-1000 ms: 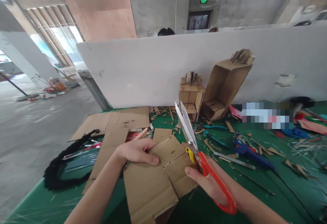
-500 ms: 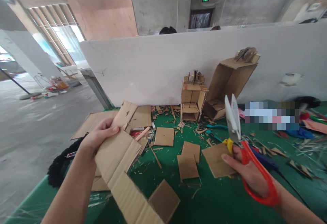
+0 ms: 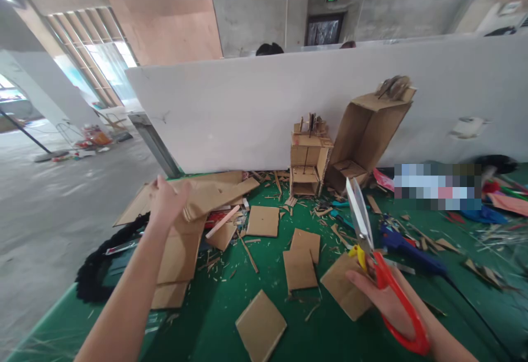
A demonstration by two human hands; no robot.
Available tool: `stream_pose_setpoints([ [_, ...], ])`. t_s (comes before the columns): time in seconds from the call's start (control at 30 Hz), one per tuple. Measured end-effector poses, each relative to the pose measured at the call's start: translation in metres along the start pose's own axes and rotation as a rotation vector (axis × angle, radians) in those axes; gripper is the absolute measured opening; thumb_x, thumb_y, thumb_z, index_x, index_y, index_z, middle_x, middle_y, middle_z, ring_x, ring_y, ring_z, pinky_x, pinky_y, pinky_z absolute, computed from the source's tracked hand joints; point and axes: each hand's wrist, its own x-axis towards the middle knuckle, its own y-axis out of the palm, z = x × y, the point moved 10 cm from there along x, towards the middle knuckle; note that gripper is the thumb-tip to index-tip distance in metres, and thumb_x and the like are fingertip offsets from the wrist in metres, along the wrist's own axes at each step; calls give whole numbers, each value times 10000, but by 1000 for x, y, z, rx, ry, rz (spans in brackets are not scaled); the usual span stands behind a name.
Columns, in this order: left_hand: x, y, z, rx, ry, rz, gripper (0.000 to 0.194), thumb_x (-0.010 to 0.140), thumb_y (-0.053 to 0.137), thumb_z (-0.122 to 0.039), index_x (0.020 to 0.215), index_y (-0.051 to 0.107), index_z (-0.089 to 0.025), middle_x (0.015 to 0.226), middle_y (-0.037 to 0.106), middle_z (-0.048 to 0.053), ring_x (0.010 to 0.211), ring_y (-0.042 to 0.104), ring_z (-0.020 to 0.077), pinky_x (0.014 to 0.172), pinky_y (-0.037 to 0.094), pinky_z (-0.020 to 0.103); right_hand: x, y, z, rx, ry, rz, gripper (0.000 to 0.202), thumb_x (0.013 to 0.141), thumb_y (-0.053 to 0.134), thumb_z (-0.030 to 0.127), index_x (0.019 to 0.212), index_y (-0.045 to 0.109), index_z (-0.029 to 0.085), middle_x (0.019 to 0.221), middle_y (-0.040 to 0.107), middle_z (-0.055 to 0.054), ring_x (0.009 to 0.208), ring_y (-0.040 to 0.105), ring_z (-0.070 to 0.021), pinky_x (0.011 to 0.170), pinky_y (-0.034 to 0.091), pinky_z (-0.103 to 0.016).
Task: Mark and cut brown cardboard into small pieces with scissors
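Note:
My left hand [image 3: 168,199] is over the stack of cardboard sheets [image 3: 179,252] at the left, just behind a long cardboard strip [image 3: 223,196]; its fingers are blurred, and a grip cannot be made out. My right hand [image 3: 385,290] holds scissors [image 3: 363,224] with red and yellow handles, blades pointing up and slightly apart. The same hand has a square cardboard piece [image 3: 345,286] under its thumb. Further square pieces lie on the green table: one [image 3: 263,221] near the middle, two overlapping [image 3: 300,269], and one [image 3: 261,326] close to the front.
Two cardboard structures, a small one [image 3: 310,155] and a taller one [image 3: 367,131], stand against the white partition [image 3: 223,114]. A blue glue gun [image 3: 414,252] with a cable lies at the right. Scraps litter the table [image 3: 218,307]. A black fluffy item [image 3: 88,274] lies left.
The long cardboard piece has left the foreground and lies back over the stack. My left hand has moved away from me. My right hand, with scissors and square, has shifted slightly left and nearer me.

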Motion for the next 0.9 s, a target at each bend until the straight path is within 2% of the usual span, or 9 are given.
stream_pose_setpoints([
  [0.07,-26,2,-35,186,228,-99,571,790,539,-341,1271,402,-63,1371,341,235,1321,232,371,1059,193,550,0,1,7,-95,-67,-13,288,729,582,491,691,549,208,659,590,5,644,557,-184,586,453,-279],
  [0.1,-48,16,-57,219,366,-32,488,815,503,-342,1230,455,-88,1337,392,207,1303,271,349,1059,212,531,0,2,9,-125,-81,-6,295,740,570,487,657,527,207,619,559,17,601,531,-167,557,432,-268],
  [0.23,-187,90,-126,88,755,607,342,842,475,-379,1111,546,-181,1202,547,97,1148,464,254,996,352,435,-2,8,11,-144,-84,19,327,760,539,494,619,488,203,564,484,34,549,471,-141,509,380,-246],
  [0.33,-262,112,-151,-46,725,843,520,711,615,-506,1112,532,-186,1133,590,98,1075,507,285,902,421,423,-5,9,14,-101,-91,-10,322,737,548,496,620,489,202,560,483,32,538,463,-140,489,377,-244],
  [0.37,-275,119,-154,-78,663,908,435,753,587,-443,1106,527,-196,1054,622,82,985,557,259,829,456,387,-6,9,17,-85,-107,-19,320,733,547,495,619,494,201,560,486,30,536,465,-140,489,382,-245],
  [0.47,-289,131,-149,-137,490,1047,207,838,464,-292,1009,543,-207,844,648,47,739,603,192,639,455,295,-8,13,22,-43,-129,15,306,752,518,488,644,512,202,553,489,30,515,477,-138,483,401,-249],
  [0.63,-269,115,-114,-251,348,1028,228,855,424,-298,1031,528,-198,859,650,72,729,606,185,616,449,278,3,3,11,-124,36,43,279,761,511,495,710,496,221,552,556,18,438,506,-146,416,397,-255],
  [0.73,-271,102,-84,-104,400,990,443,850,410,-260,1290,404,-209,1135,609,120,975,589,232,807,450,335,26,-11,23,-383,-25,42,289,742,549,487,654,464,226,545,583,-10,479,561,-175,457,393,-263],
  [0.9,-270,91,-76,223,620,830,388,877,379,-341,1216,523,-221,1168,565,112,1071,496,284,905,389,438,70,-5,57,-898,-286,112,171,774,535,343,808,546,176,772,670,-118,679,640,-247,534,392,-279],
])
